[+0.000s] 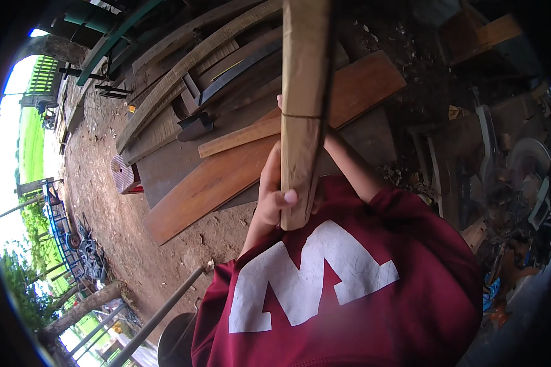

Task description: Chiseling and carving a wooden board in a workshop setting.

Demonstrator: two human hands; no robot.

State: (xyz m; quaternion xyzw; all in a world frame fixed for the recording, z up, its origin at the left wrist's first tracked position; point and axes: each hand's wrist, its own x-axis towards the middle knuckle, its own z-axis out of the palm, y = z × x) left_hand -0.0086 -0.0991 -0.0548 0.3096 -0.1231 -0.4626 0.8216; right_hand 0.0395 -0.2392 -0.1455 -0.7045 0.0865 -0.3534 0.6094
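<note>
A long pale wooden bar (302, 67) is held lengthwise up the middle of the view, a dark line across it. My left hand (274, 194) grips its near end, thumb over the face. My right hand (280, 101) holds it farther along; most of that hand is hidden behind the wood, with fingertips showing at the left edge. Behind the bar lie a reddish-brown plank (190, 208) and a shorter pale batten (232, 139) on a dark sheet (373, 140).
Stacked boards and dark metal pieces (193, 122) lie on the dirt ground (110, 226). Machinery and scrap (520, 165) crowd the right. At left are green metal frames (104, 55), a blue frame (61, 226) and a pole (159, 318).
</note>
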